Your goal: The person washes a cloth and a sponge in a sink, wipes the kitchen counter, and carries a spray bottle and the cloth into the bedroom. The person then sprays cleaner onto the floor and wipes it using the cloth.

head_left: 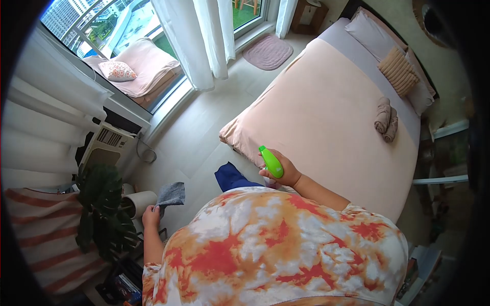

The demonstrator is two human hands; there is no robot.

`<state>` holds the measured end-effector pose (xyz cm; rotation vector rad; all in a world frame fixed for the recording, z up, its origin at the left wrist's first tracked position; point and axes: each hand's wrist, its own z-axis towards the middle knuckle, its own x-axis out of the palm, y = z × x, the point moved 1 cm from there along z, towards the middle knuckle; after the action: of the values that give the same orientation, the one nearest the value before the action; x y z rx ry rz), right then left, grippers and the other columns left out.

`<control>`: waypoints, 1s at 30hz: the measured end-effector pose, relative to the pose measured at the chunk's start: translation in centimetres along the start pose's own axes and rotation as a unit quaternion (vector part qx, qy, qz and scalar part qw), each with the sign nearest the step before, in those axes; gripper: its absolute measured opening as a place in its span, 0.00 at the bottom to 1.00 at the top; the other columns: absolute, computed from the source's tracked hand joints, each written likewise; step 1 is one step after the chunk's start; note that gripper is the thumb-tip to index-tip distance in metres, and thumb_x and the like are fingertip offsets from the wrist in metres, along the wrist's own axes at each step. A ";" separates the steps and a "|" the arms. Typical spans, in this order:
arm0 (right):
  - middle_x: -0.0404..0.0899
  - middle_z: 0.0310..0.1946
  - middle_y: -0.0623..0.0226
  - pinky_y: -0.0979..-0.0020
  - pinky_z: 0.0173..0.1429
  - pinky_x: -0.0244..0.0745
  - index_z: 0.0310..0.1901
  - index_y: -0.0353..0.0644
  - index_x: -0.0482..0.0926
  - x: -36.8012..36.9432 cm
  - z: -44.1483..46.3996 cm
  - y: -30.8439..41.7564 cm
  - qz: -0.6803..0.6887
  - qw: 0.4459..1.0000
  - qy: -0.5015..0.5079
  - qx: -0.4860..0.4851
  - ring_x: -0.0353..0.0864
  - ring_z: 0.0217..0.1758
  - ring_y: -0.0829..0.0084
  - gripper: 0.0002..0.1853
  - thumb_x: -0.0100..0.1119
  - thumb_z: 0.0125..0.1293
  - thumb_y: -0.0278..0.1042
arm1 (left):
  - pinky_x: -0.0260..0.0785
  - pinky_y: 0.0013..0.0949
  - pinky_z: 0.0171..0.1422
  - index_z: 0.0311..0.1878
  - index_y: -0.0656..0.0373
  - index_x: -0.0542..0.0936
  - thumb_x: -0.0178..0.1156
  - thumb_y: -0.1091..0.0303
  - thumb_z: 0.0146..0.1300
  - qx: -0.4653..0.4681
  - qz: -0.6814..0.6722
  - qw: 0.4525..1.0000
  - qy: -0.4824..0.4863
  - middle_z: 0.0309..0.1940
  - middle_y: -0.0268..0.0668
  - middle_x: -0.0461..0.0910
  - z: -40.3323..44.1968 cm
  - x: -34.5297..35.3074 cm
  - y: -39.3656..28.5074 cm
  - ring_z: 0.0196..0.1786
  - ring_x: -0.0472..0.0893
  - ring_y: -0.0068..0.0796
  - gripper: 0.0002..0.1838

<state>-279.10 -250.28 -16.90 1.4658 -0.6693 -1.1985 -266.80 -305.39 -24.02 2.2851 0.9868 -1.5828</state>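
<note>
My left hand point(151, 218) is closed on the edge of a grey cloth point(172, 194), which sticks out past the fingers above the floor, close to a white plant pot point(140, 203). In my right hand point(287, 171) is a spray bottle with a lime-green head point(271, 162), its nozzle pointing away from me. My fingers wrap around it, and its lower part is mostly hidden by the hand and my shirt. The right hand is near the corner of the bed point(321, 117). Dark blue fabric point(232, 176) shows just beyond my shirt.
Rolled brown towels point(386, 120) and pillows point(398, 71) lie on the bed. A leafy plant point(104, 214) and an air conditioner point(108, 145) stand at left. White curtains point(191, 41) hang by the glass doors; a pink mat point(268, 51) is on the floor.
</note>
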 end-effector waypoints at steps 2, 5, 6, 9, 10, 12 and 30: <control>0.75 0.54 0.65 0.71 0.53 0.76 0.64 0.40 0.68 0.9 4.2 -0.3 -0.033 0.999 -0.021 0.003 0.78 0.45 0.75 0.35 0.73 0.58 0.40 | 0.72 0.47 0.50 0.48 0.56 0.80 0.60 0.55 0.64 0.070 0.006 0.996 -0.052 0.40 0.49 0.84 4.7 -2.3 -3.3 0.44 0.82 0.52 0.17; 0.74 0.55 0.53 0.62 0.64 0.69 0.64 0.37 0.67 1.1 11.3 1.2 -0.110 0.988 -0.017 -0.110 0.74 0.59 0.54 0.36 0.69 0.61 0.48 | 0.72 0.48 0.50 0.49 0.55 0.78 0.58 0.57 0.65 0.098 -0.039 0.994 -0.011 0.42 0.50 0.83 11.4 -4.8 -8.2 0.45 0.82 0.53 0.15; 0.74 0.55 0.53 0.62 0.64 0.69 0.64 0.37 0.67 1.1 13.7 1.6 -0.115 0.987 -0.023 -0.108 0.74 0.59 0.54 0.36 0.69 0.61 0.48 | 0.72 0.48 0.50 0.49 0.55 0.78 0.58 0.57 0.65 0.106 -0.040 0.994 -0.009 0.42 0.50 0.83 13.5 -5.3 -9.8 0.45 0.82 0.53 0.15; 0.75 0.54 0.55 0.63 0.63 0.70 0.63 0.38 0.68 1.6 19.7 2.5 0.048 0.999 0.003 0.018 0.75 0.57 0.56 0.35 0.72 0.59 0.46 | 0.72 0.50 0.49 0.51 0.55 0.77 0.56 0.58 0.68 0.155 0.013 0.988 0.011 0.40 0.52 0.83 19.7 -6.6 -13.5 0.45 0.82 0.55 0.14; 0.75 0.54 0.55 0.63 0.63 0.70 0.63 0.38 0.68 2.2 21.4 1.4 0.054 0.998 -0.006 0.025 0.75 0.57 0.56 0.35 0.72 0.59 0.46 | 0.72 0.50 0.49 0.51 0.55 0.77 0.56 0.58 0.68 0.161 0.023 0.987 0.017 0.40 0.52 0.83 21.8 -6.9 -14.5 0.45 0.82 0.55 0.14; 0.77 0.52 0.56 0.63 0.62 0.71 0.62 0.39 0.70 3.5 25.8 -1.6 -0.032 0.997 -0.068 -0.020 0.76 0.55 0.58 0.33 0.71 0.59 0.45 | 0.72 0.50 0.49 0.50 0.55 0.77 0.55 0.58 0.68 0.187 0.039 0.980 0.048 0.40 0.52 0.83 26.8 -7.1 -16.9 0.45 0.82 0.55 0.14; 0.82 0.42 0.56 0.58 0.52 0.76 0.48 0.42 0.77 9.5 56.4 -37.6 -0.020 0.873 -0.332 0.356 0.80 0.46 0.53 0.23 0.67 0.49 0.36 | 0.69 0.52 0.43 0.44 0.64 0.71 0.55 0.57 0.69 0.270 -0.011 0.940 0.210 0.32 0.54 0.80 60.7 12.2 -27.8 0.38 0.80 0.58 0.16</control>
<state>-335.25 -270.07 -50.74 1.6335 -1.7011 -1.5965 -327.51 -309.79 -54.06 3.0917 0.7109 -1.5516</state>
